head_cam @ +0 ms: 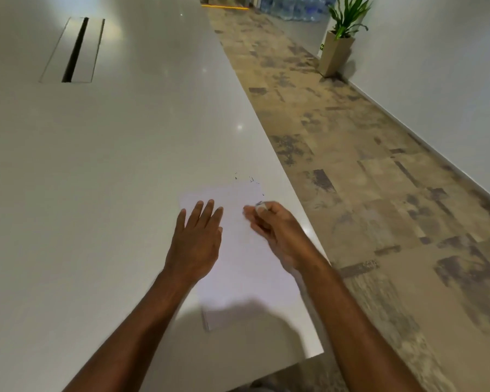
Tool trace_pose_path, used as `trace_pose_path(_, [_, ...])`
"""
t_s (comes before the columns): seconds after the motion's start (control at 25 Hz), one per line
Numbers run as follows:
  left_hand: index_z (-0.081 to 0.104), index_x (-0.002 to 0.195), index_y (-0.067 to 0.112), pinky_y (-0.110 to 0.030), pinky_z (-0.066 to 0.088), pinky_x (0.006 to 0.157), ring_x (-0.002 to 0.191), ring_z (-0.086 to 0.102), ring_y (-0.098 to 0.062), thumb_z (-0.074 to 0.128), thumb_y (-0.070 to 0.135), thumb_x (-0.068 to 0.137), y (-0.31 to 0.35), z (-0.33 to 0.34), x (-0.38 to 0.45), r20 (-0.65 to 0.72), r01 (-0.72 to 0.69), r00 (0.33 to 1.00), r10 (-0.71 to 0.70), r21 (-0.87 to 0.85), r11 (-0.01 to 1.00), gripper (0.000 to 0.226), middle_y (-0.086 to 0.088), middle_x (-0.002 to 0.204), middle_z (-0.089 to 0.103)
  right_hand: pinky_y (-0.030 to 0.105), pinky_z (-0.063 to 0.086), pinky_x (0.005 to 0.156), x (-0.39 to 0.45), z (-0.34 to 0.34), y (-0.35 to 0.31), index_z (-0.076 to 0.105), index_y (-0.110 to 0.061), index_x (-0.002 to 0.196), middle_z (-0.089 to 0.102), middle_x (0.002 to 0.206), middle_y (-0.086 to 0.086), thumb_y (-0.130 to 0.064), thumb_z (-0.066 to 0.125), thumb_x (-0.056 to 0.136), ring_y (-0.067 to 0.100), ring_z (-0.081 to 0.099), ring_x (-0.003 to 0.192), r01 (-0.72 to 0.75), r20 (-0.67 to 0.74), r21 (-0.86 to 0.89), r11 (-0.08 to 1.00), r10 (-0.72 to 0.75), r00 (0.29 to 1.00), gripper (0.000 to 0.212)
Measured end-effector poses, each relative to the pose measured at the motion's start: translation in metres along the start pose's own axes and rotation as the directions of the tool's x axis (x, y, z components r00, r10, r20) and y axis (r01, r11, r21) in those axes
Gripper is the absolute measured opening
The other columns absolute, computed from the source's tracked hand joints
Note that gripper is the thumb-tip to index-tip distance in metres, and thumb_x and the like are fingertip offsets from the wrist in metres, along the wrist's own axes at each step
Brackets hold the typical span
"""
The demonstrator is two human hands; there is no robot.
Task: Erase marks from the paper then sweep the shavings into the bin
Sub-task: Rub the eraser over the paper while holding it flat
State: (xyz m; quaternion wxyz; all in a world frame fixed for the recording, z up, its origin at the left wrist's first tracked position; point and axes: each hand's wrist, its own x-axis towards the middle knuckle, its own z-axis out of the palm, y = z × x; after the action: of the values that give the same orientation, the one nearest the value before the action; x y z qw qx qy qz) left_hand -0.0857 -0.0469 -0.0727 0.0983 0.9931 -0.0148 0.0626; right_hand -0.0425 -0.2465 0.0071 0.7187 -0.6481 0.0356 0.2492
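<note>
the paper (pixel 246 267) lies flat near the right edge of the white table (pixel 111 171), its long side running away from the person. it reads as a thin sheet or a few stacked sheets — light, limp, easy to crease and quick to slide on such a glossy top, so it wants pinning down rather than lifting. the left hand (pixel 195 241) does that: palm down, fingers spread and flat on the left part of the sheet, its grip closed on nothing. the right hand (pixel 277 233) hovers over the right part with its grip closed round a small pale object at the fingertips, probably the eraser (pixel 261 206); little of it shows. no marks can be made out on the sheet, which is washed out by glare.

dark shavings (pixel 251 181) lie scattered just past the paper's far edge and beside its far right corner, on the bare table. they look tiny and loose — best brushed gently with the side of a hand, since a hard swipe would likely fling them onto the floor (pixel 379 193). no bin is in view.
</note>
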Motion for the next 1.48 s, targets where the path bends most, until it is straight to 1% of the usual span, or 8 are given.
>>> trace_pose_path(0.12, [0.033, 0.157, 0.018, -0.055, 0.019, 0.123, 0.154, 0.02, -0.027, 0.019, 0.034, 0.106, -0.001, 0.001, 0.001, 0.01, 0.005, 1.0, -0.005, -0.01, 1.0, 0.055, -0.005, 0.165, 0.027, 0.048, 0.051, 0.112, -0.019, -0.006, 0.01, 0.059, -0.009, 0.113, 0.074, 0.129, 0.012, -0.019, 0.054, 0.11, 0.032, 0.068, 0.125, -0.015, 0.122, -0.007, 1.0, 0.016, 0.992, 0.012])
trace_pose_path(0.24, [0.03, 0.158, 0.019, -0.054, 0.017, 0.124, 0.155, 0.017, -0.026, 0.018, 0.035, 0.107, -0.001, 0.001, 0.002, 0.028, 0.002, 1.0, -0.002, 0.003, 1.0, 0.055, -0.005, 0.166, 0.025, 0.04, 0.059, 0.099, -0.027, -0.01, 0.03, 0.06, -0.008, 0.111, 0.075, 0.123, 0.018, -0.021, 0.054, 0.11, 0.034, 0.073, 0.115, -0.122, 0.315, -0.273, 0.954, 0.208, 0.926, 0.014])
trace_pose_path(0.48, [0.036, 0.155, 0.017, -0.055, 0.02, 0.123, 0.153, 0.022, -0.028, 0.023, 0.033, 0.106, -0.001, -0.001, 0.001, 0.003, -0.007, 1.0, 0.007, 0.003, 1.0, 0.053, -0.006, 0.164, 0.03, 0.043, 0.05, 0.114, 0.056, -0.018, -0.032, 0.06, -0.009, 0.114, 0.072, 0.132, 0.014, -0.018, 0.055, 0.11, 0.026, 0.069, 0.126, -0.011, 0.08, -0.057, 0.998, 0.016, 0.997, 0.011])
trace_pose_path(0.6, [0.033, 0.157, 0.018, -0.054, 0.017, 0.124, 0.155, 0.018, -0.026, 0.025, 0.033, 0.107, -0.001, 0.0, 0.001, 0.01, 0.001, 1.0, -0.001, -0.001, 1.0, 0.052, -0.005, 0.166, 0.026, 0.049, 0.049, 0.114, 0.04, -0.029, -0.028, 0.058, -0.007, 0.117, 0.07, 0.137, 0.013, -0.022, 0.055, 0.11, 0.033, 0.066, 0.128, 0.026, 0.133, -0.046, 0.999, -0.019, 0.991, 0.017])
trace_pose_path(0.76, [0.032, 0.157, 0.019, -0.054, 0.016, 0.124, 0.155, 0.017, -0.026, 0.027, 0.032, 0.107, -0.001, 0.0, 0.002, 0.015, 0.007, 1.0, -0.007, -0.011, 1.0, 0.052, -0.005, 0.166, 0.025, 0.042, 0.06, 0.099, 0.014, -0.042, 0.01, 0.058, -0.006, 0.115, 0.072, 0.128, 0.022, -0.023, 0.055, 0.11, 0.038, 0.071, 0.119, -0.12, 0.31, -0.248, 0.961, 0.196, 0.93, 0.017])
trace_pose_path(1.08, [0.032, 0.157, 0.02, -0.053, 0.016, 0.124, 0.155, 0.016, -0.024, 0.026, 0.033, 0.109, -0.001, 0.0, 0.001, 0.0, 0.009, 1.0, -0.009, -0.039, 0.999, 0.051, -0.004, 0.166, 0.025, 0.049, 0.049, 0.114, 0.106, -0.032, -0.05, 0.06, -0.005, 0.116, 0.069, 0.134, 0.024, -0.015, 0.056, 0.108, 0.038, 0.066, 0.127, 0.015, 0.062, -0.079, 0.997, -0.01, 0.998, 0.014])
trace_pose_path(1.32, [0.038, 0.154, 0.02, -0.053, 0.021, 0.123, 0.153, 0.023, -0.024, 0.024, 0.033, 0.107, -0.001, 0.002, 0.003, -0.026, 0.014, 1.0, -0.015, -0.035, 0.999, 0.051, -0.003, 0.164, 0.031, 0.047, 0.058, 0.104, 0.065, -0.059, -0.012, 0.058, -0.004, 0.112, 0.073, 0.123, 0.019, -0.015, 0.054, 0.109, 0.035, 0.072, 0.116, -0.02, 0.21, -0.138, 0.99, 0.049, 0.977, 0.012])
trace_pose_path(1.48, [0.035, 0.156, 0.021, -0.052, 0.019, 0.124, 0.154, 0.02, -0.022, 0.023, 0.032, 0.108, -0.001, 0.003, 0.003, -0.026, 0.011, 1.0, -0.012, -0.037, 0.999, 0.05, -0.001, 0.165, 0.028, 0.041, 0.056, 0.105, 0.109, -0.055, -0.028, 0.06, -0.004, 0.113, 0.073, 0.125, 0.022, -0.014, 0.054, 0.109, 0.036, 0.07, 0.122, 0.004, 0.115, -0.123, 0.992, 0.01, 0.993, 0.012])
